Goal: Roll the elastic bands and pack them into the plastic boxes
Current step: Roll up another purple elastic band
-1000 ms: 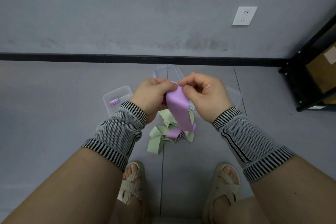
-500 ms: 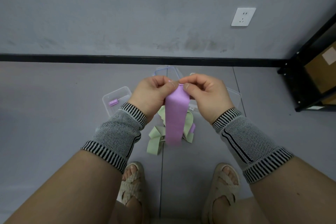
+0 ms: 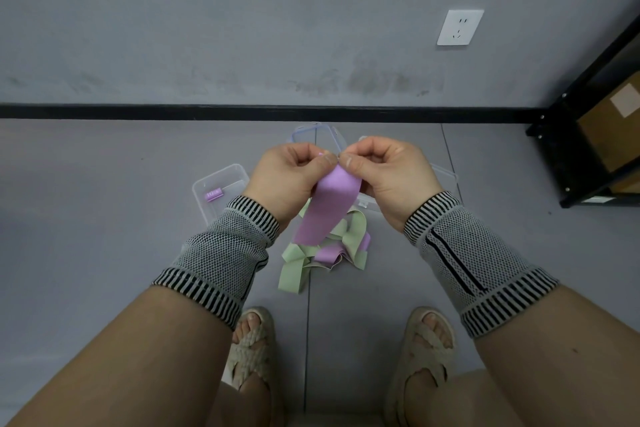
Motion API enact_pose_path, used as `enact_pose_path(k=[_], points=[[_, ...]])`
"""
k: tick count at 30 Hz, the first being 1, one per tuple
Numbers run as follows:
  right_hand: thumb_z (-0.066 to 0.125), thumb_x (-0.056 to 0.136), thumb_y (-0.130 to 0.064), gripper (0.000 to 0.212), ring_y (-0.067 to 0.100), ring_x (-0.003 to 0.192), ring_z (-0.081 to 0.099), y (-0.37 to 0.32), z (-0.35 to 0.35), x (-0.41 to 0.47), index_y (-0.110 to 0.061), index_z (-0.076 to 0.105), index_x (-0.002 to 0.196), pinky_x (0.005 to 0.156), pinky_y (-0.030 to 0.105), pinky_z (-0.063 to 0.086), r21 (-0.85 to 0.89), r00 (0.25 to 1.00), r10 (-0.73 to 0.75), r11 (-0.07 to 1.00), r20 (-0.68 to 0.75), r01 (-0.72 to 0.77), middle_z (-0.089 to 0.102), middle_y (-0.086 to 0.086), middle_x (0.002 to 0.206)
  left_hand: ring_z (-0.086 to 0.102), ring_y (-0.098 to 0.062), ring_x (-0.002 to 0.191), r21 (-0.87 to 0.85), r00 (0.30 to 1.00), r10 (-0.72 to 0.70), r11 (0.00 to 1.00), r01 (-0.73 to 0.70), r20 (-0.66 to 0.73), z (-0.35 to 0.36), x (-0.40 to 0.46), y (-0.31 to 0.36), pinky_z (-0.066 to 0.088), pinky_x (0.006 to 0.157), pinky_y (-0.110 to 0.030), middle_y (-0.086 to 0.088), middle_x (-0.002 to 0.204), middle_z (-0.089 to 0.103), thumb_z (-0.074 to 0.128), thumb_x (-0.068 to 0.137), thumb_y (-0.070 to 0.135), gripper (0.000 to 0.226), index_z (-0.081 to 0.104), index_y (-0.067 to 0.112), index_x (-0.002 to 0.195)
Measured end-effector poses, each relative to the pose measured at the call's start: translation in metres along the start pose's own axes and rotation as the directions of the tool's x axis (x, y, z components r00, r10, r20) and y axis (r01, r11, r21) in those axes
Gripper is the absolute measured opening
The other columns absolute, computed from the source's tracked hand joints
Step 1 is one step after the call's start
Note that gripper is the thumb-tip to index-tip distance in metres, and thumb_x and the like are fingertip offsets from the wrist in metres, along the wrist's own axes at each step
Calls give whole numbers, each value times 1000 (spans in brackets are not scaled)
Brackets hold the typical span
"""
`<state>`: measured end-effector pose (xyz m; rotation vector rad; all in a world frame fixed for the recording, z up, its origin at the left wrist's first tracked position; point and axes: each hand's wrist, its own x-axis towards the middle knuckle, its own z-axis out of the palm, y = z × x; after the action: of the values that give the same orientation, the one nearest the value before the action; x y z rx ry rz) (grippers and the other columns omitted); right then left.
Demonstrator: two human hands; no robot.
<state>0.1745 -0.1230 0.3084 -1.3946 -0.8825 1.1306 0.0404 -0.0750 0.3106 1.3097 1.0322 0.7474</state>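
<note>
Two hands: left hand (image 3: 287,180) and right hand (image 3: 388,177) pinch purple elastic band (image 3: 327,208), starting its roll.
Band: hanging above floor pile (image 3: 325,253).
Box (image 3: 221,191): left of pile, one roll inside.

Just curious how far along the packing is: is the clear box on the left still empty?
No, the clear box already holds one rolled purple band.
</note>
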Motion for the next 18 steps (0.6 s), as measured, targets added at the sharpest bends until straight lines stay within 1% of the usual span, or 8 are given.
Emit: enact_pose_path(k=[4,6,9,11,14,16,18], points=[[63,82,6,18,25,76,59,-2,1,0,-10,64,72,81,44,52,58,999,38,998,3,-38,63,11,73,46,-24,70,-21,999,-34,999,34,5,2,-2,2,41,66,-31,-15,74,54,58,89,4,18,61,7,71],[63,81,8,20,27,77,57,-2,1,1,-10,64,71,80,44,50,71,999,51,996,-1,-51,61,13,75,50,-20,65,-21,999,-39,999,40,10,2,-3,4,44,63,-28,-12,70,57,58,88,2,16,62,8,73],[65,78,8,23,27,76,56,-2,0,1,-14,65,69,76,42,50,24,999,38,999,-26,-38,60,15,76,52,-10,55,-26,999,-49,998,49,19,0,-3,6,45,56,-20,-4,62,60,57,87,0,18,64,10,74],[67,77,6,24,25,72,57,-1,1,0,-17,66,67,71,39,50,-20,999,18,1000,-45,-19,62,12,73,51,-13,58,-34,998,-54,998,55,22,1,-4,7,43,57,-22,-6,65,59,57,86,-2,19,64,10,74],[68,77,4,24,17,64,56,-2,2,-1,-18,66,67,63,30,49,-77,997,-22,997,-76,16,61,4,66,48,-16,61,-59,998,-57,997,58,16,1,-3,6,41,59,-25,-9,67,57,56,85,-6,21,65,10,73],[68,77,3,24,15,63,56,-3,3,-1,-19,66,66,63,31,49,-114,995,-43,993,-93,32,62,3,65,48,-18,63,-73,998,-58,996,59,11,1,-3,6,41,60,-25,-10,67,57,56,84,-7,22,65,10,72],[68,77,2,25,17,64,56,-3,4,-1,-20,65,66,65,33,49,-136,993,-62,989,-100,48,62,5,65,50,-24,69,-79,998,-58,995,59,16,1,-2,5,42,65,-31,-13,71,58,62,80,-5,19,66,11,71]])
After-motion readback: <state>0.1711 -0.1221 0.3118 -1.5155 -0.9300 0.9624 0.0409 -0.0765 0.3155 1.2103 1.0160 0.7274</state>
